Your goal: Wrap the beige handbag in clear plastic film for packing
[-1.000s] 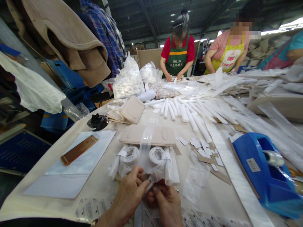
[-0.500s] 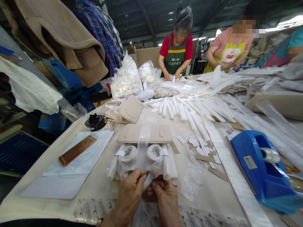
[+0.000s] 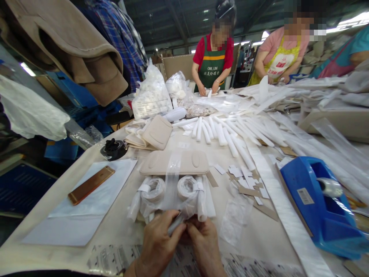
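A beige bag (image 3: 157,163) lies in front of me, with a clear plastic strip (image 3: 173,181) running down over its middle. Below its upper edge sit two coiled straps (image 3: 187,186), wrapped in thin film with white bands around them. My left hand (image 3: 160,238) pinches the near end of the plastic strip between thumb and fingers. Close beside it, my right hand (image 3: 203,238) is closed at the same strip end, its fingertips partly hidden beneath the film. The thumbs of both hands almost meet.
A blue tape dispenser (image 3: 319,207) stands at right. At left a phone (image 3: 92,184) lies on white sheets (image 3: 69,227), near a black tape roll (image 3: 113,149). White foam tubes (image 3: 221,136) and card scraps (image 3: 245,182) spread beyond. Co-workers (image 3: 215,57) stand across the table.
My left hand has turned slightly, its thumb shifting right toward my right hand along the strip. The whole view has drifted a little; the bag stays in place.
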`<state>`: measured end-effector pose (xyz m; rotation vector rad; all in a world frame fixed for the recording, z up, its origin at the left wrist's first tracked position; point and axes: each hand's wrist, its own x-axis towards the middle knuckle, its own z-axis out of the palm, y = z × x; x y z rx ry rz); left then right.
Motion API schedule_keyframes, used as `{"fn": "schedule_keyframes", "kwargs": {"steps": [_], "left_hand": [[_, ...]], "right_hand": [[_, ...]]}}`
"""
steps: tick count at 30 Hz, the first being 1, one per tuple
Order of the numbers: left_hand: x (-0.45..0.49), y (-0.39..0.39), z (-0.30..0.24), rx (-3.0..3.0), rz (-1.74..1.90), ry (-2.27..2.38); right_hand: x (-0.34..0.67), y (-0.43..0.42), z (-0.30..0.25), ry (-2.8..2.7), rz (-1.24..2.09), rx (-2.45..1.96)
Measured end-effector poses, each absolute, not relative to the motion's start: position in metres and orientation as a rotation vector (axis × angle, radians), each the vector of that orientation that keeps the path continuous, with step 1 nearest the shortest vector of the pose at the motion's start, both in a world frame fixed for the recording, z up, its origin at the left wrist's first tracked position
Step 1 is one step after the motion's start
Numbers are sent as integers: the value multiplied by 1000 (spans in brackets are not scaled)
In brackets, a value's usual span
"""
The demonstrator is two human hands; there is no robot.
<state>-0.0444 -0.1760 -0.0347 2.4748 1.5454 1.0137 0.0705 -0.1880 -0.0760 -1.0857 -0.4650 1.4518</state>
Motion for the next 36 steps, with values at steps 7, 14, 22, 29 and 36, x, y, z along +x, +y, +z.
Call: {"fn": "schedule_keyframes", "kwargs": {"steps": [7,14,22,29,36], "left_hand": [[-34,-180,-24,2360,847,1740],[-26,-181,-24,2717,1062,1505],[-29,-178,-35,3056,1078,1256],[-31,-181,-37,3361,949,1196],[-35,-181,-40,3123,1090,1224]], "right_hand": [[81,-189,-60,-444,1558,-1011],[77,-188,-56,-308,1521,-1050],[84,-188,-47,-302,1560,-1066],[86,-191,-46,-312,1575,-1029],[83,-190,-52,-343,1598,-952]]}}
